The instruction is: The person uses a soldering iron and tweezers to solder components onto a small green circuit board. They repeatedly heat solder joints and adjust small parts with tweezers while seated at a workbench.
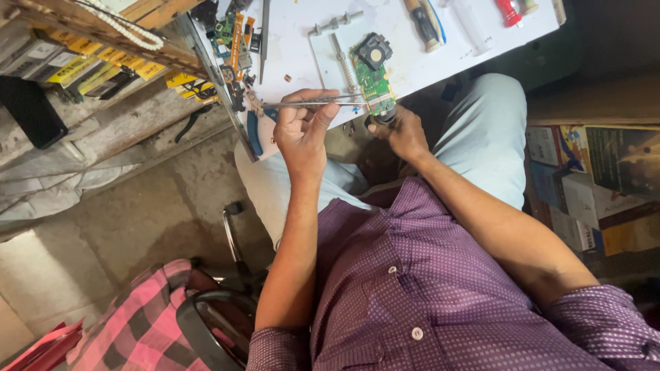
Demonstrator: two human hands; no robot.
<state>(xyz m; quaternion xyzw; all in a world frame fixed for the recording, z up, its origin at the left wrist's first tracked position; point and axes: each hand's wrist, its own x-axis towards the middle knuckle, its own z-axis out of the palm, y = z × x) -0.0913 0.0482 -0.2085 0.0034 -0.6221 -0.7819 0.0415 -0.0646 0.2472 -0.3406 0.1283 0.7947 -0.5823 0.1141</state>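
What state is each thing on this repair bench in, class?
Green circuit board: bare, uncased, lying flat at the white worktop edge.
Thin metal tweezers: pinched in left hand, tips at the board.
Right hand: closed on a dark tool beside the board.
Yellow-handled screwdriver: lying unused.

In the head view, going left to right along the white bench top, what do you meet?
Loose circuit parts → hand with tweezers → green circuit board → hand at the board's near end → screwdriver → red-handled tool.
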